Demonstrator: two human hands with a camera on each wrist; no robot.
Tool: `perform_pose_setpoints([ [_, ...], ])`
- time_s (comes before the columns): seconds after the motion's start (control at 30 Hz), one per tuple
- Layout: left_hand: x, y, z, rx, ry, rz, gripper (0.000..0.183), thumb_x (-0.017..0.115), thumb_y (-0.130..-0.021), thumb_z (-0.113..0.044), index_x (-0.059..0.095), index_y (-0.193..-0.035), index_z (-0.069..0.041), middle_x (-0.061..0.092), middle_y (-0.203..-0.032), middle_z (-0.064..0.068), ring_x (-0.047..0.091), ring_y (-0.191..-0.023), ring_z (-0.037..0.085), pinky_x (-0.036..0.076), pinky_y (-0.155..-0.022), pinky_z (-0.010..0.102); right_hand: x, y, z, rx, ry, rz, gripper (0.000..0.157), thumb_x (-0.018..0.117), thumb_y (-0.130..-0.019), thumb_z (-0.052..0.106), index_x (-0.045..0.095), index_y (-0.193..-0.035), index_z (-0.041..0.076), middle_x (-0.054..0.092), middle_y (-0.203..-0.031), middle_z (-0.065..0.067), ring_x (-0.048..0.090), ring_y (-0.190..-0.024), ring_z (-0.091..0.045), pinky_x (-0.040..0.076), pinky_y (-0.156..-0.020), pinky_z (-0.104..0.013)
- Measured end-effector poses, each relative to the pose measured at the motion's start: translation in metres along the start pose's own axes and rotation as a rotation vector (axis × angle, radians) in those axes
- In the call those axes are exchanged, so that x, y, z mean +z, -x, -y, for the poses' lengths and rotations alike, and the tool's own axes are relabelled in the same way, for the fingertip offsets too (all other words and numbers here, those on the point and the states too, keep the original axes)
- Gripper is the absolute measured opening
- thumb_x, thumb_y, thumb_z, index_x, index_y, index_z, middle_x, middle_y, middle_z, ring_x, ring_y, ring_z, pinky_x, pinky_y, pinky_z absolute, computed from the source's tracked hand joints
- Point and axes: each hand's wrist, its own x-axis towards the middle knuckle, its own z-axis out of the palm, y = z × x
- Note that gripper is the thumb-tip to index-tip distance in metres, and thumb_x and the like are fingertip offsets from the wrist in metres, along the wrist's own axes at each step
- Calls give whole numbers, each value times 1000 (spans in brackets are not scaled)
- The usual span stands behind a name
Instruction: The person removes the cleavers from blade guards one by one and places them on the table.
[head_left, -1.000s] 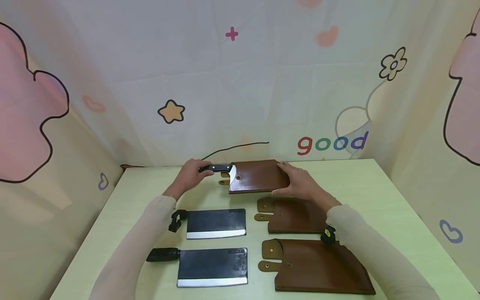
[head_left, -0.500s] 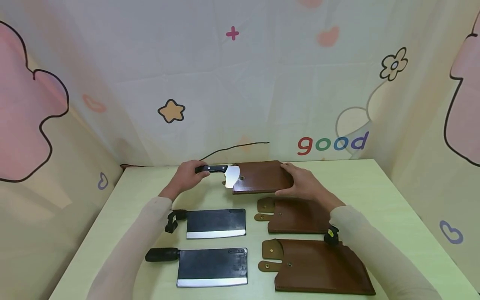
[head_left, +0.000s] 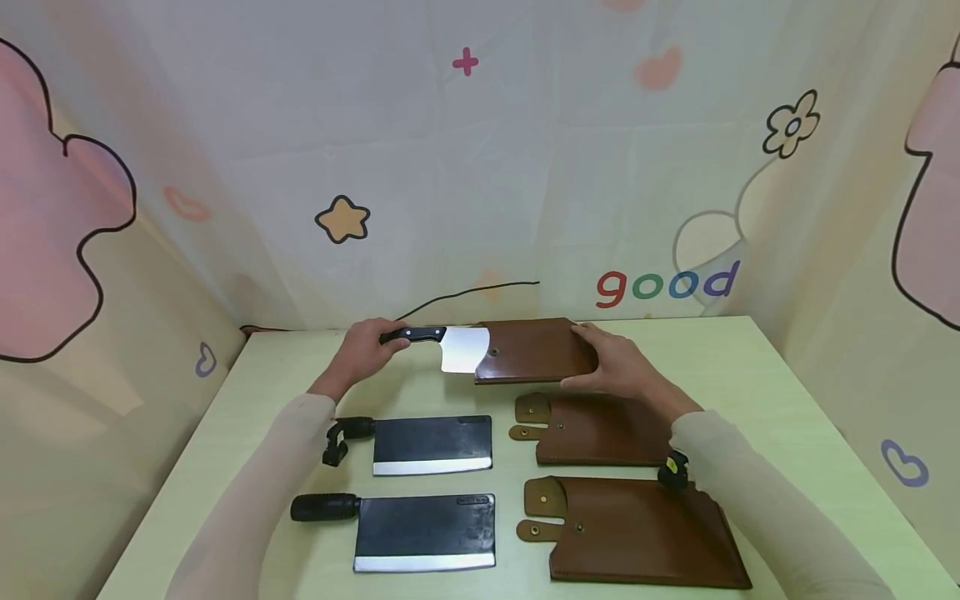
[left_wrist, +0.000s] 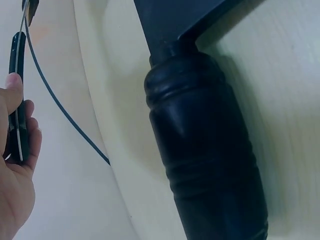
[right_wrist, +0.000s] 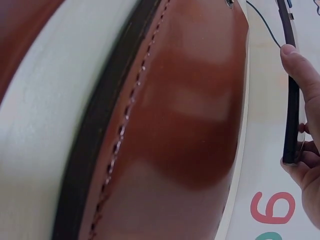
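By its black riveted handle (left_wrist: 17, 55), my left hand (head_left: 367, 348) grips a cleaver at the back of the table. The cleaver's silver blade (head_left: 461, 350) is partly outside a brown leather sheath (head_left: 531, 352); its far part is hidden inside. My right hand (head_left: 621, 363) holds the sheath at its right end, thumb and fingers on opposite faces in the right wrist view. Both things are raised above the table, the sheath's mouth facing left.
Two dark-bladed cleavers, a rear one (head_left: 432, 442) and a front one (head_left: 425, 529), lie on the left of the table (head_left: 225, 433). Two more brown sheaths, a rear one (head_left: 592, 437) and a larger front one (head_left: 637, 533), lie to the right. A printed curtain (head_left: 480, 167) hangs behind.
My left hand has moved left with the cleaver, and much more of its blade shows outside the sheath. My right hand and the sheath have shifted slightly right.
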Motion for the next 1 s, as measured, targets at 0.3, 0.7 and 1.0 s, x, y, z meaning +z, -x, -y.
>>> perform_pose_setpoints([
  [0.3, -9, 6, 4, -30, 4, 10, 41, 67, -101, -22, 65, -134, 1, 69, -125, 21, 61, -100, 31, 47, -89, 49, -3, 3, -5, 10, 5, -9, 110, 87, -73, 56, 37, -158, 6, 41, -158, -21, 46, -139, -43, 42, -107, -60],
  [0.7, -20, 14, 12, -50, 9, -13, 41, 67, -101, -20, 64, -136, 1, 67, -128, 23, 63, -111, 38, 48, -96, 54, -8, 8, -13, 19, 18, -17, 110, 88, -74, 54, 36, -158, 6, 39, -159, -23, 43, -141, -45, 40, -108, -62],
  [1.0, -25, 20, 16, -56, 7, -17, 40, 68, -100, -20, 65, -134, 1, 69, -124, 23, 60, -97, 33, 46, -86, 47, -11, 14, -18, 19, 16, -11, 112, 88, -73, 56, 35, -158, 5, 36, -161, -23, 41, -142, -46, 40, -108, -61],
])
